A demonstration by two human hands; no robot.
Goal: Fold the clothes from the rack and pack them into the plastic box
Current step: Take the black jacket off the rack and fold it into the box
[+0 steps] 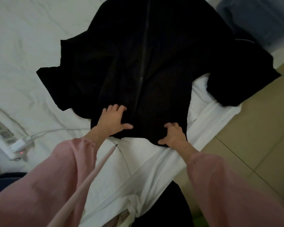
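Note:
A black zip-up jacket point(154, 59) lies spread flat on the white bed sheet point(23, 54), zipper up the middle, its sleeves splayed left and right. My left hand point(112, 119) presses flat on the near hem left of the zipper, fingers spread. My right hand point(173, 135) rests on the hem's near right corner with fingers bent, thumb at the fabric edge. The plastic box point(259, 18) stands at the top right, bluish and translucent, partly behind the jacket's right sleeve.
A white power strip point(5, 141) with a red light and a plugged cable lies on the bed at the left. Beige floor tiles point(252, 128) show on the right past the bed's edge. Pink sleeves cover both my forearms.

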